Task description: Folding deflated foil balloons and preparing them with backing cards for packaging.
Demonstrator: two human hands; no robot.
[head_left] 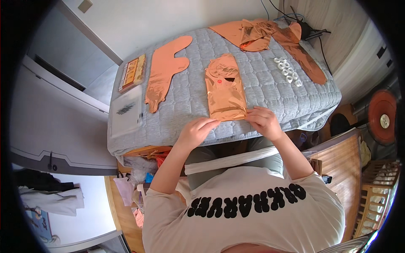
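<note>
A folded copper-coloured foil balloon (228,99) lies flat on the grey quilted bed (190,97) in front of me, with a dark patch and a small red mark near its middle. My left hand (197,130) pinches its near left corner. At the near right corner, the fingers of my right hand (262,121) are closed on the same foil. To the left is another flat foil balloon (164,69), spread out with a rounded, notched outline. More crumpled copper foil (253,33) lies at the far right, and a long strip of it reaches toward the bed's right side.
Several small white rolls (288,72) lie right of the folded balloon. A red-and-yellow package (133,72) and a clear flat case (126,111) sit along the left edge. Black cables (310,31) are bundled at the back right; a round orange fan (383,118) stands beyond the bed.
</note>
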